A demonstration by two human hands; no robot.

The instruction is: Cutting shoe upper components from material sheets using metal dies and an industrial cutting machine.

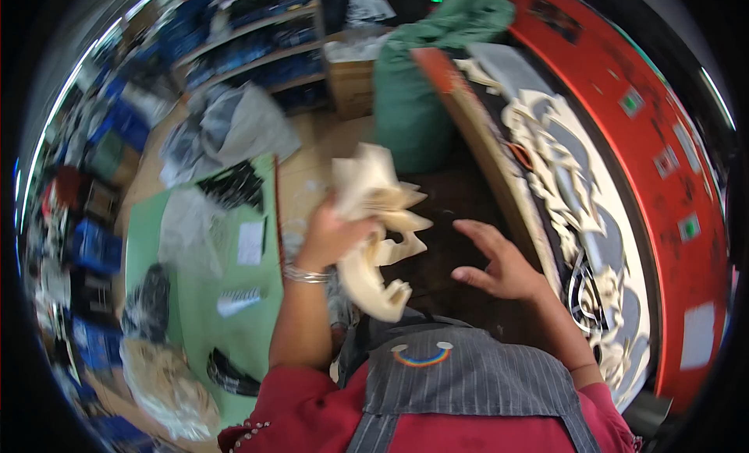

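Observation:
My left hand [320, 238], with a silver bracelet at the wrist, grips a bunch of cream sheet offcuts [367, 285]. They are thin, with curved and pointed edges; some fan out above the fist and a curled strip hangs below it. My right hand [503, 266] is bare and open, thumb and fingers apart, between the bunch and the worktop at right. On that worktop a heap of similar cream scraps [550, 149] lies along a cream sheet [624, 242] with curved gaps showing grey. A black-and-white curved frame [587, 301] rests at its near end.
A long red machine body [671, 180] runs behind the worktop. An orange-handled tool [519, 155] lies by the scraps. Ahead stands a big green sack [409, 102] beside a cardboard box [351, 86]. At left is a green table [187, 313] with plastic bags and papers.

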